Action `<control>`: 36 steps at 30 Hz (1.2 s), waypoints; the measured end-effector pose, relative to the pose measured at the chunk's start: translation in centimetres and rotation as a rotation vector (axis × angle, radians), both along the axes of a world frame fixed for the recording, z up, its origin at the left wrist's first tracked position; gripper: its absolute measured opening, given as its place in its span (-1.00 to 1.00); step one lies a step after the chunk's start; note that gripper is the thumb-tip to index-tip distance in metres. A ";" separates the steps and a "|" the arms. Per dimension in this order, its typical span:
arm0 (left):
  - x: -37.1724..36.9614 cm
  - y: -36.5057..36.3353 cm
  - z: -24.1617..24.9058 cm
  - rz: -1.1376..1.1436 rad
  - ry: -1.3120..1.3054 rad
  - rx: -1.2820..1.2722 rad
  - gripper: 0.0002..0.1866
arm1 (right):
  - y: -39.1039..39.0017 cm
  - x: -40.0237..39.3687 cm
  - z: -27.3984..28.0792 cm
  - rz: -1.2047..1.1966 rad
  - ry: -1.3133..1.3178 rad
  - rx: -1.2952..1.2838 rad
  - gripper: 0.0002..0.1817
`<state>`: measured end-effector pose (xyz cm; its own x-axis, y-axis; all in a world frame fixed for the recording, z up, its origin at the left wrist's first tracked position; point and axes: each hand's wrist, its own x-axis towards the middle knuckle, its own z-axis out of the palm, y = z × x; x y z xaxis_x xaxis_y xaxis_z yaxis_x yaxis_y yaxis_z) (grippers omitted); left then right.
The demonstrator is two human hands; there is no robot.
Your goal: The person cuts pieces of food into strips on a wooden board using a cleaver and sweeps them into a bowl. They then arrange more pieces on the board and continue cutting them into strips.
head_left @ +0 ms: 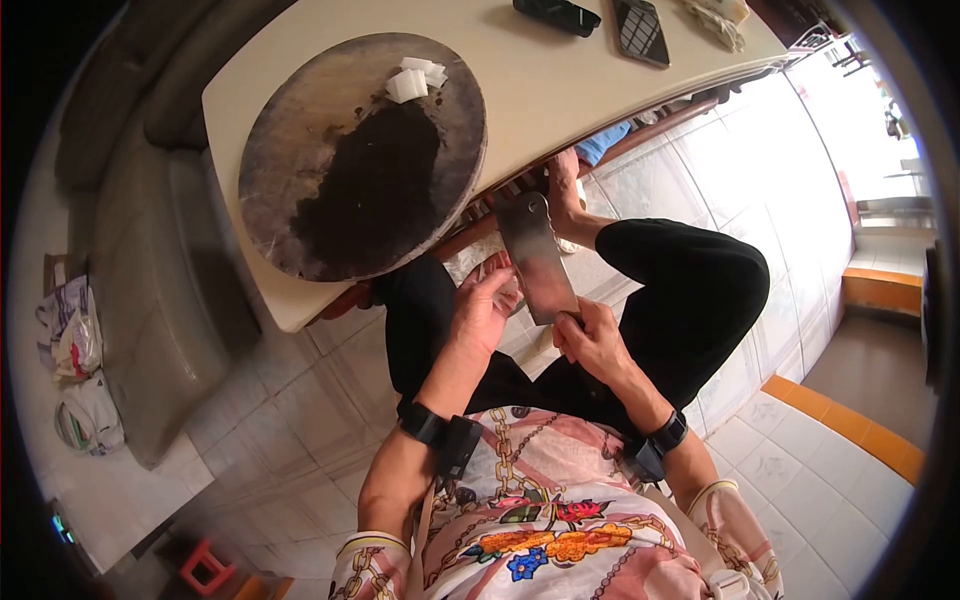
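Observation:
My right hand [596, 348] is closed around the handle of a cleaver [541, 262]. The broad metal blade points away from me, above my lap. Just left of the blade is my left hand [482, 308], its fingers curled around something pale that I cannot make out. Part of those fingers lies behind the blade's edge. Ahead and to the left, a round wooden cutting board [275, 190] lies on the table, with a large dark wet-looking patch. Several white cut pieces [408, 85] are heaped near its far edge.
The cream table [540, 110] bears a phone [640, 32], a dark case-like object [560, 14] and a pale bundle [718, 20] at its far side. A grey sofa [165, 290] stands left. A red stool [208, 566] sits lower left on the tiled floor.

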<state>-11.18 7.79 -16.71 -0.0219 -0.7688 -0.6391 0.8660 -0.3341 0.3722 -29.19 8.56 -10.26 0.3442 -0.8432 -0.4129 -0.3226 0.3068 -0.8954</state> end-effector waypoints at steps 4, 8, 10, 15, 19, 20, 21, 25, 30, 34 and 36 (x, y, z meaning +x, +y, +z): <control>-0.2 0.1 -0.8 -0.009 -0.146 -0.009 -0.75 | -0.1 0.2 0.6 -0.005 -0.010 0.048 -0.73; 0.0 0.3 -0.8 -0.005 -0.145 -0.014 -0.77 | 0.0 0.3 0.7 -0.001 -0.018 0.050 -0.73; 0.1 0.3 -0.8 -0.043 -0.163 -0.033 -0.78 | -0.1 0.4 1.0 -0.006 -0.011 0.038 -0.73; -0.2 -0.1 -0.2 -0.015 -0.189 -0.041 -0.79 | 0.0 0.3 0.4 -0.024 -0.029 0.017 -0.75; 0.5 -0.9 -3.0 0.000 -0.306 0.042 -0.78 | -0.1 0.2 0.4 -0.137 -0.083 0.035 -0.79; 1.1 -1.1 -3.8 -0.006 -0.306 0.044 -0.78 | -0.2 0.1 0.8 -0.142 -0.082 0.037 -0.79; 1.8 -1.5 -4.4 -0.121 -0.408 0.069 -0.75 | -0.5 0.1 1.2 -0.174 -0.073 0.052 -0.79; 4.3 -2.2 -10.6 -0.244 -0.551 0.052 -0.55 | -0.5 -0.4 0.1 -0.270 -0.042 0.078 -0.78; 5.0 -1.5 -10.2 -0.254 -0.564 0.246 -0.38 | -0.5 -0.6 -0.3 -0.295 -0.056 0.085 -0.77; 4.8 -0.6 -10.8 -0.205 -0.635 0.146 -0.45 | -0.6 -0.2 0.2 -0.321 -0.073 0.097 -0.72; 5.1 -0.7 -10.8 -0.240 -0.776 0.149 -0.49 | -0.6 -0.2 0.2 -0.324 -0.079 0.108 -0.73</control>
<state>-6.12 7.07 -27.49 0.3146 -0.7051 -0.6354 0.2798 -0.5708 0.7719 -29.34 7.94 -10.07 0.1006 -0.8667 -0.4886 -0.1236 0.4764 -0.8705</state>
